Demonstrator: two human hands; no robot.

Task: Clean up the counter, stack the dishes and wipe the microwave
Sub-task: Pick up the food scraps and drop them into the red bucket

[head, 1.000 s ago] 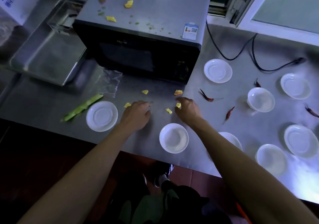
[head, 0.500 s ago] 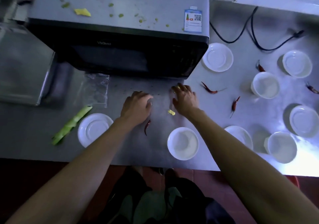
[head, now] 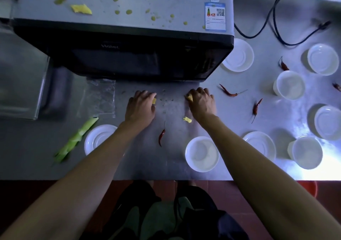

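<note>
— What's nearest the edge of that steel counter (head: pixel 140 164)?

— A round white bowl (head: pixel 202 154), just right of the middle, with a flat white saucer (head: pixel 97 138) off to the left and a long green vegetable peel (head: pixel 75 140) beside that. A dried red chilli (head: pixel 162 136) lies between the two forearms.

— And the hands?

— Both are knuckles-up on the counter, just in front of the microwave. The left hand (head: pixel 140 106) has its fingers curled round a yellow food scrap (head: pixel 154 100). The right hand (head: pixel 201 102) pinches another yellow piece (head: pixel 189 97) at its fingertips. A third yellow scrap (head: pixel 187 119) lies loose by the right wrist.

— Further back?

— The black-fronted, grey-topped microwave (head: pixel 125 55), its top spattered with green bits and a yellow scrap. A clear plastic bag (head: pixel 99 97) lies at its left foot. More white bowls, saucers and red chillies are scattered to the right, well apart.
</note>
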